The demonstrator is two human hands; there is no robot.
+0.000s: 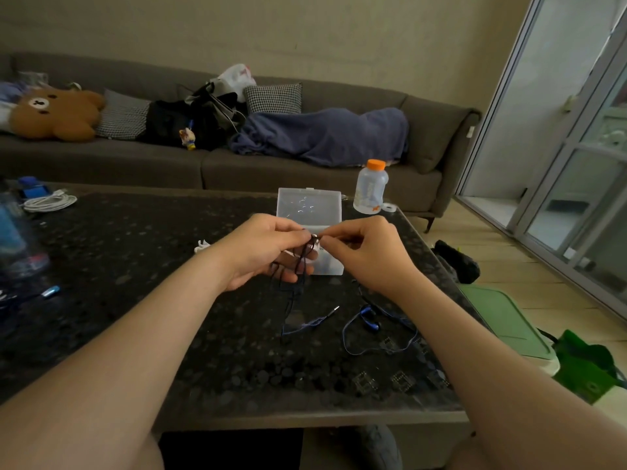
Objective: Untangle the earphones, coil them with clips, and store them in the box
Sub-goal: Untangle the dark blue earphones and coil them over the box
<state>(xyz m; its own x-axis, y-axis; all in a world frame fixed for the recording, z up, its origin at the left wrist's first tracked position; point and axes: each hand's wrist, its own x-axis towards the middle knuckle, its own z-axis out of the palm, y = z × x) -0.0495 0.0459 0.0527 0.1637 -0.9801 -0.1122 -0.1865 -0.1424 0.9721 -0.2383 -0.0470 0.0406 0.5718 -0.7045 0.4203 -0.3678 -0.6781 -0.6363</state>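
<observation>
Above the dark table (135,266), my left hand (261,251) grips a looped bundle of dark earphone cord (302,262). My right hand (366,252) pinches a small white clip (316,239) at the top of that bundle. The cord's loose end hangs down to the table and ends in a jack plug (332,312). Blue earbuds (369,318) and a loop of their cord lie on the table under my right wrist. The clear plastic box (308,205) stands open just behind my hands, its lid raised.
A white object (202,246) lies left of my left hand. A bottle with an orange cap (371,186) stands right of the box. A coiled white cable (51,201) and blue items sit at the far left. A sofa runs behind the table.
</observation>
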